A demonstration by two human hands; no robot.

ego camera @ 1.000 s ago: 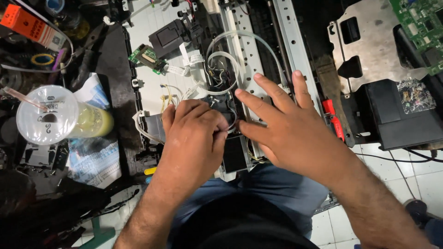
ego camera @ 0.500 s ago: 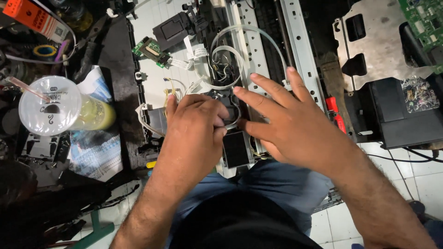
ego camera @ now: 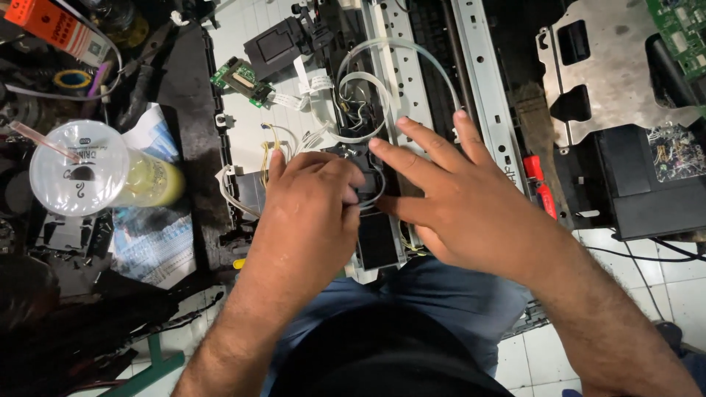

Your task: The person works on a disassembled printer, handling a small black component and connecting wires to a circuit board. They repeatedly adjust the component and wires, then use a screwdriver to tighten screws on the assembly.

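A black carriage block sits in the opened printer chassis, just below the centre of the view, its long axis running from 12 to 6 o'clock, the near end pointing at the person's lap. The left hand curls over its top end, fingers bent and pinched on a small dark part there; what exactly they grip is hidden under the knuckles. The right hand lies at 3 o'clock of the block, fingers spread wide and flat, holding nothing, thumb pressed near the block's upper right edge. Clear tubing loops at 12 o'clock, with white ribbon cables and a small green circuit board toward 11. A metal rail runs from 12 to 5 o'clock. At 9 o'clock a lidded plastic cup of yellow drink stands among clutter too dark to make out. A red-handled tool is partly covered by the right wrist.
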